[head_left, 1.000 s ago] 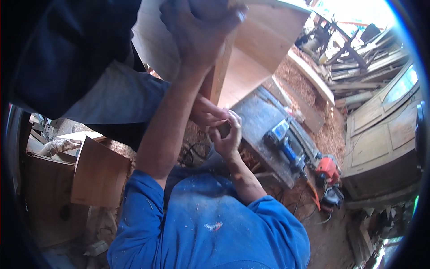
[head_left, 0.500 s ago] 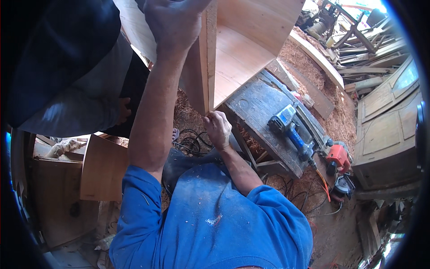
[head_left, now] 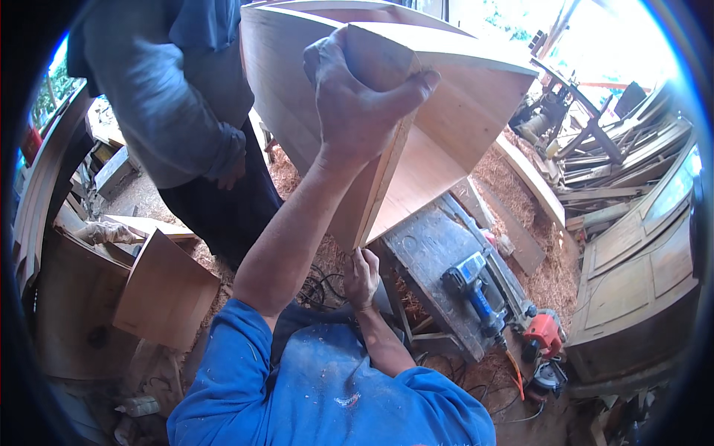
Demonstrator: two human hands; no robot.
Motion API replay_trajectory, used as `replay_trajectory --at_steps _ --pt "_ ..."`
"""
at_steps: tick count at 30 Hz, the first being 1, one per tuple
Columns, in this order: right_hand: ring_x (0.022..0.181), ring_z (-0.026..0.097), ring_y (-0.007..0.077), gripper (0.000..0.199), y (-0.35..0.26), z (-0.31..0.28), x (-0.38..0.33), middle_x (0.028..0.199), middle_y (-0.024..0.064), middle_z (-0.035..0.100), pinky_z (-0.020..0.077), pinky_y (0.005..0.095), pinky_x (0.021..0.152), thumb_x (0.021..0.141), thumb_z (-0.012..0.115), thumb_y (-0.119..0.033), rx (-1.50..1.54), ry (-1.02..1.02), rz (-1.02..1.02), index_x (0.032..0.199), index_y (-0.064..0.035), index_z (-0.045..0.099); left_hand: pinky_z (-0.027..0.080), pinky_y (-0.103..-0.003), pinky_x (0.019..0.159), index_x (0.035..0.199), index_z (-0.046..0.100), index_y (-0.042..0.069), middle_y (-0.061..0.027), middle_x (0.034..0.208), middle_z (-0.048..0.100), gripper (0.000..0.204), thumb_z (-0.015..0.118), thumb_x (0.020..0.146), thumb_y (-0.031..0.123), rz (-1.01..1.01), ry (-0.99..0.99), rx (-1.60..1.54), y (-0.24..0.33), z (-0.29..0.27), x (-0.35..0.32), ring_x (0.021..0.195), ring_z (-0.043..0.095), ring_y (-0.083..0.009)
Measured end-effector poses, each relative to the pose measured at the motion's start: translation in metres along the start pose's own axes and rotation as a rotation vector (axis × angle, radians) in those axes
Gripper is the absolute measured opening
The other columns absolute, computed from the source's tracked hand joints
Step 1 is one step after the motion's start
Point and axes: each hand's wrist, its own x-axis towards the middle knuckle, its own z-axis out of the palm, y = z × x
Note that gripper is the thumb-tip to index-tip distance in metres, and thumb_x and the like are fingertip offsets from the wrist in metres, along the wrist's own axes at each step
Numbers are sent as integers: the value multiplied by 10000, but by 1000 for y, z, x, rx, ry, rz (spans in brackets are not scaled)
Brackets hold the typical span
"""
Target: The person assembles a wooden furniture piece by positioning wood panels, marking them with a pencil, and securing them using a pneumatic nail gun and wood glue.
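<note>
**Two Hands on a Wooden Edge**

Steadying appears to be the step in hand on a pale, open-fronted wooden box (head_left: 439, 160) beside a dark, worn workbench (head_left: 428, 241); the next move likely calls for even support at both ends. The left hand (head_left: 361, 111), arm raised, holds the near edge's top, thumb and fingers spread wide. The lower right hand (head_left: 362, 279) meets the bottom corner, whether pinching or touching unclear.

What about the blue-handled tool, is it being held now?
No, the blue-handled tool lies on the workbench, with the left grip and right grip both at the wooden box.
</note>
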Motion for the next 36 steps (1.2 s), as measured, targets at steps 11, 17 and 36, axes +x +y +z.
replay_trajectory --at_steps 11,17,36 --pt "923 671 326 341 -1 -1 -5 1078 176 643 572 397 744 875 741 38 1 2 42 1208 2 681 559 -344 870 1264 551 -96 -163 1112 630 688 874 755 236 95 -10 188 6 -4 -2 943 667 -206" --pt "997 679 235 520 14 19 -21 1091 169 665 587 366 876 871 755 33 305 86 330 1343 23 536 480 -272 733 1002 629 40 -5 922 591 304 825 784 120 0 25 -137 19 6 1 821 560 -96" --pt "943 649 337 651 -20 -16 70 1136 177 635 556 448 794 835 771 -97 -21 -7 30 1437 -20 537 479 -237 762 1024 686 31 4 915 674 146 730 889 62 16 -31 -333 8 12 -5 817 599 -71"
